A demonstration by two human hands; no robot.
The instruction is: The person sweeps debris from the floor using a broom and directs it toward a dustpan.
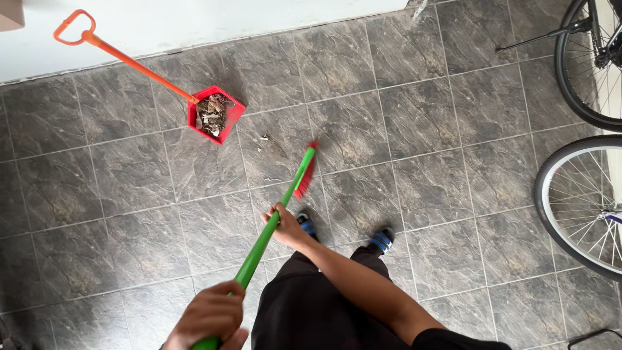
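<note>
Both hands grip green broom (275, 217): left hand (208, 316) near, right hand (283, 225) farther; red dustpan (215, 114) beyond.

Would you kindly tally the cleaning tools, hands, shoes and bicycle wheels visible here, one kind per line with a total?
Broom, green handle, red bristles: 1
Dustpan, red with orange handle, holding debris: 1
Hands gripping the broom, left hand and right hand: 2
Shoes, left shoe and right shoe: 2
Bicycle wheels, upper wheel and lower wheel, partly shown: 2
Total: 8

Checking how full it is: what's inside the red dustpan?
The red dustpan holds a heap of brown dry leaves and debris. The heap hides the pan's bottom and anything beneath it.
</note>
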